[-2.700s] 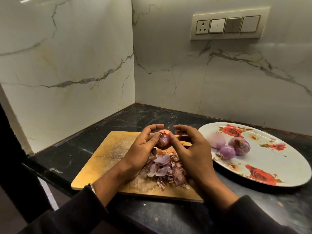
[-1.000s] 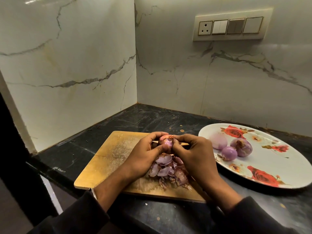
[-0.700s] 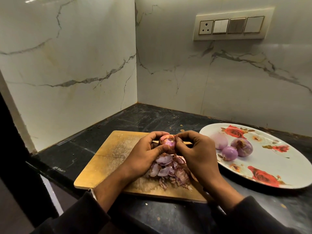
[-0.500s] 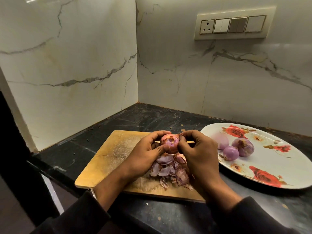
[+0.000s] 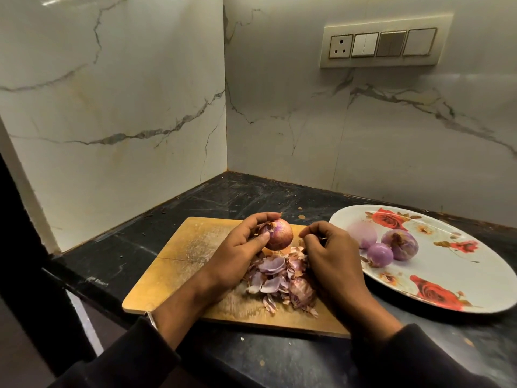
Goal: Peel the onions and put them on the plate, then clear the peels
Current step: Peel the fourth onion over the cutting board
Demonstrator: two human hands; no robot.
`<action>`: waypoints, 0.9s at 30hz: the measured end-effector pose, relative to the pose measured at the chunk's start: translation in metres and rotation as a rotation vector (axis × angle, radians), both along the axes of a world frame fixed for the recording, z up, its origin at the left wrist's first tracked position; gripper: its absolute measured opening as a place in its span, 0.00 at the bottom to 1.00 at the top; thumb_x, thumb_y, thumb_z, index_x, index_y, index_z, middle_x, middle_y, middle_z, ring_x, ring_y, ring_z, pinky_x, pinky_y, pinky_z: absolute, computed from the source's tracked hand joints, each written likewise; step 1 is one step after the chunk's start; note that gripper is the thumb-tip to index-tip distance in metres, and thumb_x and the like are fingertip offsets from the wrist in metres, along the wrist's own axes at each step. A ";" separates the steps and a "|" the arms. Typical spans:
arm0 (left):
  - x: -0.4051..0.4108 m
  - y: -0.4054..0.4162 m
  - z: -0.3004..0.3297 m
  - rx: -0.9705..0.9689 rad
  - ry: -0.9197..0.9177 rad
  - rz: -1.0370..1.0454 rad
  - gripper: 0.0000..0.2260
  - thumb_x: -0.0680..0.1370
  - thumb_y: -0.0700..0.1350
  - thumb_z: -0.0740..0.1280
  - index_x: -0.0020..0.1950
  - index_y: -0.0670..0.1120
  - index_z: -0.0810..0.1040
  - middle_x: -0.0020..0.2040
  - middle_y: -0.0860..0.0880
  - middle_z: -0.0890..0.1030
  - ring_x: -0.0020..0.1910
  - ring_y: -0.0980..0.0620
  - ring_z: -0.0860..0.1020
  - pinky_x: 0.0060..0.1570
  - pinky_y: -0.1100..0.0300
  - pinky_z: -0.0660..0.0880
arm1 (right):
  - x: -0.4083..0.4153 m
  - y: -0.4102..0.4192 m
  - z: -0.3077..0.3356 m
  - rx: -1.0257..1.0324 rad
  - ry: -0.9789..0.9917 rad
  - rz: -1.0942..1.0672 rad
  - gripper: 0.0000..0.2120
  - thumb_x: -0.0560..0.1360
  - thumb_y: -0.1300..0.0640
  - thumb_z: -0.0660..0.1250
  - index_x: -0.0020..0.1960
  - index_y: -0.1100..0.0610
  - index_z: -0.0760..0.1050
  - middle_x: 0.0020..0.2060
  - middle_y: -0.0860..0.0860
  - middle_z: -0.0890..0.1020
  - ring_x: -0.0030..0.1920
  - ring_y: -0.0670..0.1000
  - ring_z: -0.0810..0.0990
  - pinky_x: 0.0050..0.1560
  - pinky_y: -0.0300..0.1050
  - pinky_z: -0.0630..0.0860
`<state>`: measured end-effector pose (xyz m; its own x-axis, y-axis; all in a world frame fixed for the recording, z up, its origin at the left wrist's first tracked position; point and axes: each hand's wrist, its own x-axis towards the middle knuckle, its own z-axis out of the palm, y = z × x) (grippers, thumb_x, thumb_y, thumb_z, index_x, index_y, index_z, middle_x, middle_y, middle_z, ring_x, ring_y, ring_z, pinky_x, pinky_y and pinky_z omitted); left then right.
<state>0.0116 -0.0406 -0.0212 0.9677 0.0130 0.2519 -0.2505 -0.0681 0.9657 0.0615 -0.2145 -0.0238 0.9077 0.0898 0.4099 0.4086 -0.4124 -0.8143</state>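
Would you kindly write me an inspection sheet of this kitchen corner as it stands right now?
Surface: black countertop, scuffed, with small crumbs; wooden cutting board lies on it.
Job's things: onion, part peeled, held above the board; three peeled onions on the rose-patterned plate; peel pile on the board.
Clutter: nothing seen beyond the crumbs.
Grips: left hand holds the onion; right hand is beside it with fingers curled, whether pinching a peel I cannot tell.
Cables: nothing seen.
Surroundings: marble-look walls; switch panel with a socket.
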 end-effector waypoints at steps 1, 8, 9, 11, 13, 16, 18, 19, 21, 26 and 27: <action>0.000 0.000 0.000 -0.012 0.007 0.003 0.16 0.85 0.39 0.58 0.67 0.54 0.77 0.65 0.49 0.77 0.61 0.50 0.80 0.60 0.52 0.79 | -0.002 0.001 0.002 -0.014 -0.008 0.018 0.11 0.80 0.60 0.64 0.42 0.52 0.81 0.36 0.47 0.82 0.38 0.46 0.79 0.36 0.39 0.70; -0.002 -0.001 0.003 -0.104 0.048 -0.071 0.15 0.85 0.39 0.55 0.66 0.48 0.77 0.59 0.46 0.82 0.59 0.46 0.82 0.57 0.50 0.81 | -0.011 0.011 0.003 0.186 0.087 0.220 0.11 0.78 0.46 0.68 0.57 0.51 0.78 0.44 0.48 0.86 0.45 0.44 0.85 0.45 0.44 0.83; -0.003 -0.001 0.002 -0.106 0.052 -0.074 0.14 0.85 0.40 0.56 0.66 0.48 0.77 0.59 0.46 0.82 0.59 0.46 0.82 0.58 0.48 0.80 | -0.011 0.011 0.003 0.211 0.092 0.246 0.09 0.79 0.49 0.68 0.56 0.52 0.79 0.44 0.49 0.86 0.45 0.45 0.86 0.47 0.46 0.84; -0.002 0.000 0.001 -0.075 0.036 -0.066 0.12 0.84 0.45 0.62 0.66 0.51 0.77 0.63 0.43 0.80 0.60 0.45 0.81 0.59 0.44 0.79 | -0.010 0.011 0.003 0.246 0.083 0.254 0.07 0.80 0.52 0.69 0.55 0.53 0.82 0.44 0.49 0.87 0.46 0.47 0.87 0.50 0.51 0.84; -0.001 0.000 0.000 -0.045 0.014 -0.068 0.14 0.80 0.48 0.68 0.65 0.52 0.77 0.65 0.42 0.78 0.61 0.44 0.81 0.59 0.42 0.79 | -0.009 0.011 0.001 0.265 0.080 0.245 0.06 0.80 0.54 0.69 0.54 0.53 0.83 0.45 0.48 0.87 0.47 0.47 0.87 0.51 0.53 0.84; 0.000 -0.001 0.000 -0.042 -0.012 -0.026 0.18 0.78 0.40 0.69 0.67 0.50 0.74 0.63 0.44 0.79 0.58 0.46 0.83 0.57 0.43 0.81 | -0.008 0.011 -0.002 0.261 0.080 0.263 0.08 0.80 0.54 0.68 0.58 0.50 0.82 0.48 0.48 0.87 0.50 0.47 0.86 0.51 0.53 0.84; 0.002 0.000 0.000 -0.040 -0.021 0.014 0.19 0.77 0.40 0.71 0.67 0.50 0.75 0.62 0.45 0.80 0.58 0.47 0.83 0.57 0.43 0.81 | -0.008 0.011 -0.002 0.249 0.101 0.303 0.10 0.80 0.51 0.68 0.61 0.47 0.81 0.52 0.48 0.86 0.53 0.46 0.85 0.52 0.51 0.84; 0.002 0.001 0.000 -0.035 -0.023 0.022 0.19 0.76 0.40 0.71 0.67 0.49 0.76 0.62 0.45 0.81 0.58 0.46 0.83 0.57 0.43 0.81 | -0.008 0.012 -0.002 0.239 0.112 0.320 0.12 0.79 0.50 0.69 0.61 0.46 0.80 0.53 0.47 0.85 0.54 0.46 0.84 0.52 0.50 0.84; 0.003 0.002 -0.001 -0.025 -0.022 0.029 0.18 0.76 0.39 0.71 0.66 0.49 0.77 0.62 0.44 0.82 0.58 0.46 0.83 0.56 0.44 0.81 | -0.009 0.010 -0.001 0.209 0.115 0.319 0.14 0.75 0.49 0.73 0.61 0.46 0.79 0.53 0.47 0.84 0.54 0.46 0.84 0.51 0.50 0.84; 0.004 0.002 0.000 -0.033 -0.066 0.078 0.13 0.79 0.39 0.68 0.63 0.46 0.80 0.58 0.48 0.84 0.55 0.48 0.84 0.52 0.53 0.82 | -0.006 0.007 0.000 0.224 0.108 0.266 0.19 0.72 0.51 0.76 0.62 0.50 0.79 0.53 0.48 0.85 0.53 0.47 0.85 0.52 0.52 0.84; 0.004 0.002 0.000 -0.035 -0.073 0.098 0.12 0.78 0.39 0.69 0.62 0.45 0.81 0.56 0.47 0.85 0.53 0.48 0.85 0.51 0.54 0.83 | -0.006 0.007 0.000 0.223 0.108 0.264 0.18 0.73 0.51 0.76 0.61 0.52 0.80 0.52 0.48 0.86 0.53 0.47 0.85 0.53 0.53 0.84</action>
<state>0.0153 -0.0388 -0.0213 0.9406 0.1168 0.3189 -0.3136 -0.0620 0.9475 0.0555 -0.2077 -0.0240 0.9044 0.2460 0.3486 0.3838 -0.1118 -0.9166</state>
